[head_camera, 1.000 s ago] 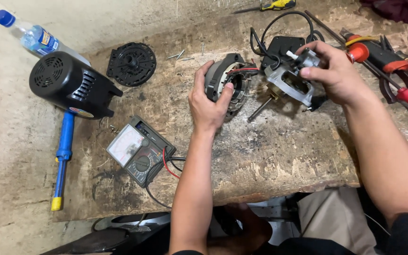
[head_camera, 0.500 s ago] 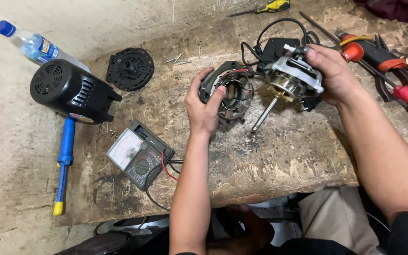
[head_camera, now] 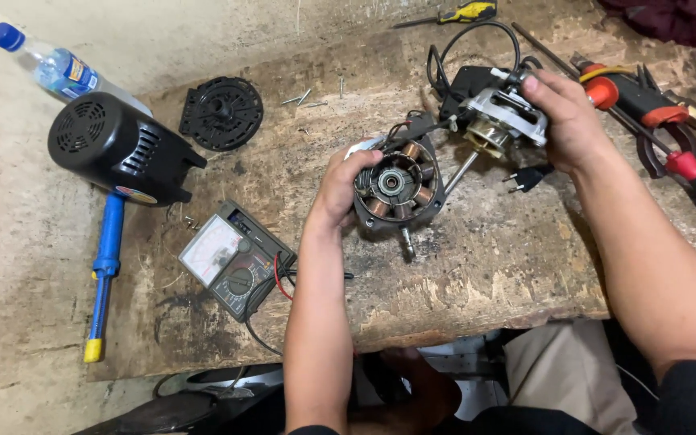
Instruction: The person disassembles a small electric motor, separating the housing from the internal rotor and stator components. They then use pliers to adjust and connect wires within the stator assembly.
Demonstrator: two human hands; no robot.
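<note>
Gripping the round stator [head_camera: 399,187] at its left rim, the left hand [head_camera: 340,187] sat near frame centre, fingers curled closed round the housing, thumb on the front face. Copper coils ringed a bearing hole in the middle of that part, and it was tilted up toward the camera w/ its lower edge just above the wooden board [head_camera: 477,266]. Up and to the right, the right hand [head_camera: 567,121] was clamped on the silver end bracket [head_camera: 503,117] (rotor and shaft still in it), fingers wrapped over the top. The shaft [head_camera: 461,173] pointed down-left toward the stator, tip just beside its rim; can't tell if touching. Thin wires ran btwn the two parts.

Lower left of centre lay an analog multimeter [head_camera: 235,259] w/ red and black leads. Left edge: black motor cover [head_camera: 118,149], blue-handled tool [head_camera: 105,274] below it, plastic bottle [head_camera: 50,66] at upper left. A black round grille plate [head_camera: 221,113] lay upper centre-left, loose screws [head_camera: 304,98] just right of it. A black plug [head_camera: 528,179] lay right of the stator; red-handled pliers [head_camera: 670,133] at the right edge.
</note>
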